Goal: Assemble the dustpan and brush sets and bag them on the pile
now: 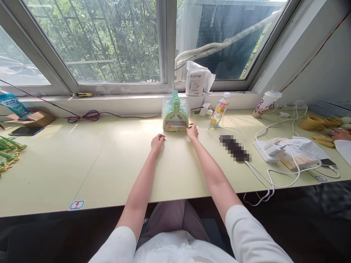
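Note:
A stack of small green dustpan and brush sets [176, 116] stands upright against the wall below the window, partly wrapped in clear plastic. A printed label crosses its lower front. My right hand [192, 131] is at the lower right corner of the stack, with its fingers closed on the front set's edge. Left of that corner, a little nearer to me, my left hand [158, 143] rests on the table with its fingers loosely curled together. I see nothing in it, and it is apart from the stack.
Right of the stack are a drink bottle [220, 109], a blurred dark object [235, 148], a white power strip [265, 151] with cables and a paper cup [267, 104]. Another person's hand [340, 134] is at far right. A phone [26, 131] and bundled wires [91, 115] lie left.

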`<state>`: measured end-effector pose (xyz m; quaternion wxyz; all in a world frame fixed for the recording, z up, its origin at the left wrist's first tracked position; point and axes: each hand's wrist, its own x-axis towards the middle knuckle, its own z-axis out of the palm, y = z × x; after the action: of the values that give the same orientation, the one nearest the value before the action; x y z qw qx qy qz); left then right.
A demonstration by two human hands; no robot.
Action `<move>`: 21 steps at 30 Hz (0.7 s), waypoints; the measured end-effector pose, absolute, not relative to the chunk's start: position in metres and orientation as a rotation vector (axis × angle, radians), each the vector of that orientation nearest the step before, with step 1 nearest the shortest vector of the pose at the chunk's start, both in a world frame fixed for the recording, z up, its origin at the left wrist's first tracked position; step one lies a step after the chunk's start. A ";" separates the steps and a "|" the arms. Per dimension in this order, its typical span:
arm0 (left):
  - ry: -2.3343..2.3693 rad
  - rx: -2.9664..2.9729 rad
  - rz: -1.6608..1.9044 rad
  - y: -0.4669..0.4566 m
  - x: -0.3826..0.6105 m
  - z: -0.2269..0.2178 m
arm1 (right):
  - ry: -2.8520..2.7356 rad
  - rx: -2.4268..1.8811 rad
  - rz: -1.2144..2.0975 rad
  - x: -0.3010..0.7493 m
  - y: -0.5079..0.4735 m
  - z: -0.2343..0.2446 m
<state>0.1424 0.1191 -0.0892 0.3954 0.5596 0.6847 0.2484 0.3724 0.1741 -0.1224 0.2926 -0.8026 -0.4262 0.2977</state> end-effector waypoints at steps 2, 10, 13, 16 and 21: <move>1.737 1.422 0.620 0.120 0.143 -0.089 | -1.186 -2.179 0.839 0.376 0.174 -0.123; 1.727 1.429 0.677 0.121 0.143 -0.095 | -1.303 -2.150 0.961 0.378 0.167 -0.118; 1.836 1.397 0.957 0.122 0.142 -0.093 | -1.282 -2.018 0.971 0.376 0.156 -0.117; 1.855 1.270 1.229 0.125 0.139 -0.088 | -1.257 -1.902 0.967 0.375 0.138 -0.118; 1.250 0.951 0.987 0.128 0.138 -0.082 | -1.362 -1.685 1.021 0.379 0.111 -0.112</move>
<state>0.1377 0.1277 -0.0823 0.5998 0.4102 0.5391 0.4259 0.3787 0.1109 -0.1125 0.3647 -0.6550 -0.5295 0.3970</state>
